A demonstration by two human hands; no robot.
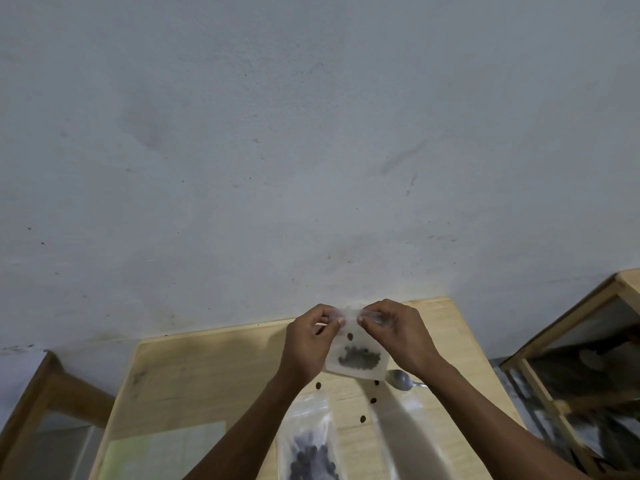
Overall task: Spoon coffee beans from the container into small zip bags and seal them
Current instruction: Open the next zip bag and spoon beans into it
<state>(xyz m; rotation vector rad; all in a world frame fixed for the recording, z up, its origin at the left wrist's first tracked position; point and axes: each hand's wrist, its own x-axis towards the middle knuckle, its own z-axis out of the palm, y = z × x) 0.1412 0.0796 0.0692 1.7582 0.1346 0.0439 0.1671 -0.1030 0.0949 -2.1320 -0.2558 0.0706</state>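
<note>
A: Both hands are pinching the top edge of the small zip bag point(356, 355), held up above the table point(207, 368). The left hand point(308, 344) is gripping the left end of the strip, the right hand point(398, 334) the right end.

B: Whether the seal is closed?

A: Can't tell; the fingers are covering the strip, and the plastic is blurring there.

B: Contents?

A: Dark coffee beans point(360, 358) are lying in a smudgy band low in the clear film, one sitting higher.

B: Below?

A: A metal spoon point(401, 378), handle hidden by the right wrist. Loose beans point(363, 418) are dotting the pale wood. A larger bag of beans point(311, 448) is being cut off by the frame's bottom edge.
</note>
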